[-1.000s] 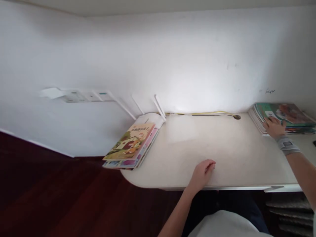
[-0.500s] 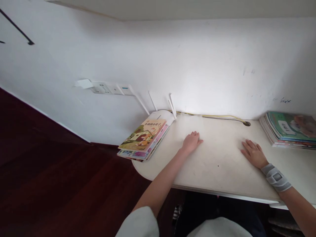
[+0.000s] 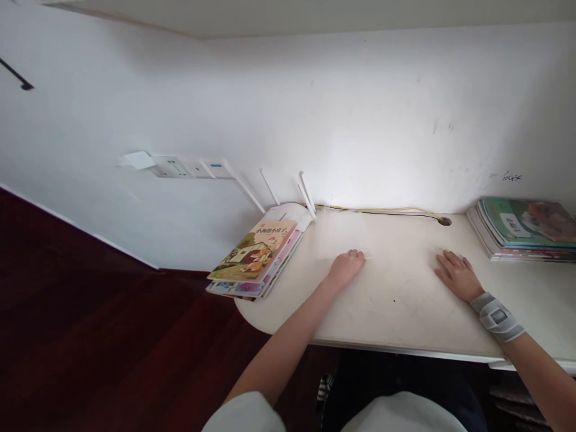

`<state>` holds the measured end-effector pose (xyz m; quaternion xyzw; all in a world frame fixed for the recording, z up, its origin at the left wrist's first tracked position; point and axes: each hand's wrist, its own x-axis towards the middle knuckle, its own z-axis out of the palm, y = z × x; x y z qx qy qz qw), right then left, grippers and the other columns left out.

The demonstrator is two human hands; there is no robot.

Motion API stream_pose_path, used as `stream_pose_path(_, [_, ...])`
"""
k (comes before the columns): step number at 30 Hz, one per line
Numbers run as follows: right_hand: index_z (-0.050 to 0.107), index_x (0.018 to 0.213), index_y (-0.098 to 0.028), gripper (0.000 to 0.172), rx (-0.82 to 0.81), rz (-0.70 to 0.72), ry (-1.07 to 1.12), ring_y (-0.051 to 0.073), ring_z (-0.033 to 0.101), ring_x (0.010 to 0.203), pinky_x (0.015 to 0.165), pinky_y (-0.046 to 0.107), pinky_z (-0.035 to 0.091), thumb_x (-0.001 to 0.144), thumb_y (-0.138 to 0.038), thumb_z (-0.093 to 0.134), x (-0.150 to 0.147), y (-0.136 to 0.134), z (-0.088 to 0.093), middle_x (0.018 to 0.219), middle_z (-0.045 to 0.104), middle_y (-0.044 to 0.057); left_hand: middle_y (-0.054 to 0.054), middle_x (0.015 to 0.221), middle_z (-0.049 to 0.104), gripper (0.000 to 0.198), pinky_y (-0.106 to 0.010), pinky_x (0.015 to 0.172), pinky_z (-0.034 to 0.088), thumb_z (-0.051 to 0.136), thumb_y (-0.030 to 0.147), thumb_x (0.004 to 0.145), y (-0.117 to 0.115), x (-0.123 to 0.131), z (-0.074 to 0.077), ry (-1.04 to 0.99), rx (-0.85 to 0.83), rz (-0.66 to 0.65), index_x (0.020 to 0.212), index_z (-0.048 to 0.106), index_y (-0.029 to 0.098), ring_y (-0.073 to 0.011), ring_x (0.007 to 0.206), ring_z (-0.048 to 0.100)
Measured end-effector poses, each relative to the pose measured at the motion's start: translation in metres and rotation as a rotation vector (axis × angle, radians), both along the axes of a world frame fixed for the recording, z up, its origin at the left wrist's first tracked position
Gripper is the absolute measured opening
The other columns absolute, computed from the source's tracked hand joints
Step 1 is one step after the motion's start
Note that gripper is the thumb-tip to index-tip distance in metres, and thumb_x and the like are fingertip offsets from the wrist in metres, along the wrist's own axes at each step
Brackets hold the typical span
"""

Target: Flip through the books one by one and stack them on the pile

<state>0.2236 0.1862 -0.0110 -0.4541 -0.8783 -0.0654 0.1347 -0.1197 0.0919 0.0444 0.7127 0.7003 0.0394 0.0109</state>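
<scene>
My left hand [image 3: 346, 267] rests on the white desk [image 3: 382, 324] with its fingers curled in. A faint, clear sheet-like patch [image 3: 337, 231] shows on the desk just beyond it. What the curled fingers hold, if anything, is hidden. Farther right, my right hand [image 3: 458, 276] lies palm down on the desktop, fingers stretched out, nothing in it. A grey wrist band [image 3: 497, 316] wraps that wrist. Left of my left hand, a stack of picture books [image 3: 254, 252] leans out past the desk's rounded end.
A white router [image 3: 290, 211] with upright antennas stands behind the books. Yellow and black cables run along the wall to a cable hole [image 3: 444, 221]. Another book stack [image 3: 524, 228] sits at the right. Wall sockets [image 3: 173, 167] are at the left, above a dark red floor [image 3: 112, 348].
The fingers of my left hand have curled in; they lay flatter before. My right hand stays flat on the desk. The view has shifted slightly.
</scene>
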Motion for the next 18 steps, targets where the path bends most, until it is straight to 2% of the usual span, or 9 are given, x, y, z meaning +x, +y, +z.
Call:
stream_pose_path(4, [0.053,0.127,-0.02,0.048,-0.019,-0.008,-0.001,0.027,0.041,0.128,0.101,0.051,0.034,0.092,-0.045,0.033,0.001,0.001,0.002,0.139,0.047,0.012,-0.014,0.098,0.064,0.028,-0.032,0.075,0.046,0.035,0.007,0.086,-0.006,0.0,0.0,-0.03,0.007,0.064,0.097,0.06,0.013,-0.023,0.092,0.062])
stream_pose_path(6, [0.054,0.125,-0.018,0.047,-0.033,-0.017,-0.004,0.028,0.042,0.128,0.102,0.051,0.034,0.091,-0.044,0.034,0.002,0.0,0.005,0.138,0.047,0.013,-0.013,0.093,0.066,0.027,-0.032,0.072,0.047,0.035,0.01,0.087,-0.007,-0.001,0.006,-0.057,0.025,0.121,0.095,0.06,0.014,-0.0225,0.085,0.064])
stream_pose_path(9, [0.054,0.125,-0.014,0.047,-0.024,-0.026,0.048,0.031,0.042,0.127,0.103,0.053,0.032,0.091,-0.041,0.036,-0.008,-0.01,0.011,0.137,0.047,0.017,-0.012,0.091,0.066,0.026,-0.033,0.071,0.047,0.034,0.02,0.091,-0.005,0.006,0.023,-0.115,0.095,0.194,0.091,0.06,0.016,-0.0232,0.085,0.064])
stream_pose_path(12, [0.043,0.134,-0.013,0.054,0.006,0.074,0.215,0.032,0.041,0.128,0.105,0.056,0.028,0.089,-0.043,0.042,-0.036,-0.033,0.022,0.136,0.047,0.019,-0.009,0.094,0.066,0.025,-0.031,0.075,0.048,0.033,0.023,0.093,-0.003,0.037,0.045,-0.203,0.181,0.193,0.09,0.058,0.018,-0.0205,0.089,0.065])
stream_pose_path(14, [0.029,0.142,-0.011,0.071,-0.01,0.182,0.385,0.032,0.042,0.128,0.104,0.055,0.032,0.085,-0.048,0.049,-0.06,-0.051,0.029,0.138,0.045,0.021,-0.004,0.09,0.067,0.02,-0.025,0.077,0.048,0.035,0.025,0.093,-0.007,0.069,0.059,-0.298,0.225,0.133,0.091,0.055,0.021,-0.0149,0.087,0.065])
stream_pose_path(15, [0.023,0.145,-0.011,0.076,-0.018,0.205,0.489,0.032,0.043,0.127,0.103,0.053,0.035,0.084,-0.047,0.052,-0.071,-0.059,0.033,0.139,0.043,0.021,-0.001,0.087,0.068,0.018,-0.022,0.074,0.049,0.036,0.028,0.093,-0.012,0.086,0.066,-0.375,0.245,0.091,0.091,0.053,0.022,-0.0117,0.081,0.066])
stream_pose_path(18, [0.018,0.146,-0.017,0.07,0.016,0.193,0.77,0.029,0.046,0.124,0.096,0.049,0.045,0.087,-0.038,0.049,-0.085,-0.075,0.046,0.138,0.044,0.018,-0.001,0.074,0.067,0.015,-0.021,0.062,0.051,0.046,0.035,0.088,-0.038,0.127,0.084,-1.034,0.322,-0.136,0.086,0.051,0.021,-0.0116,0.065,0.066])
